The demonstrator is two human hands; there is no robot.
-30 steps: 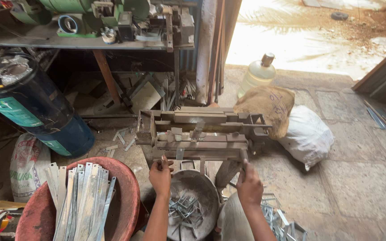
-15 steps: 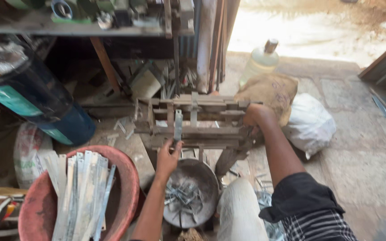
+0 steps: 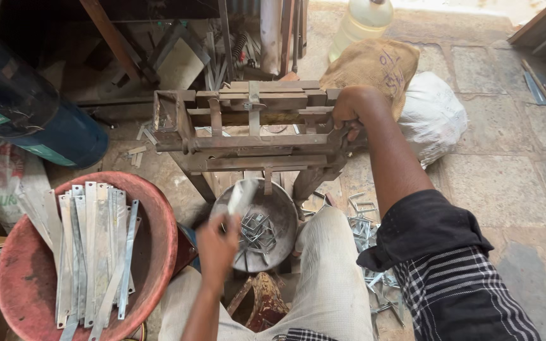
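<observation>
The left hand [image 3: 217,247] pinches a thin metal strip [image 3: 241,197] by its low end, above the round pan [image 3: 257,221]. The right hand [image 3: 349,108] grips the iron bending machine [image 3: 251,129]. The strip looks light, stiff, maybe sharp-edged.

Floor [image 3: 500,189]: stone slabs.
Lower left: red basin [image 3: 159,252].
Centre: metal bending jig [image 3: 254,136].
Upper right: sacks [image 3: 437,113].

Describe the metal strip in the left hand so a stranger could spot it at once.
Find the rusty iron bending frame at the centre. Just below it sits a round grey metal bowl of bent clips. The strip is the flat, pale, blurred piece the left hand holds over the bowl's rim, unlike the strips lying in the red basin.
</observation>
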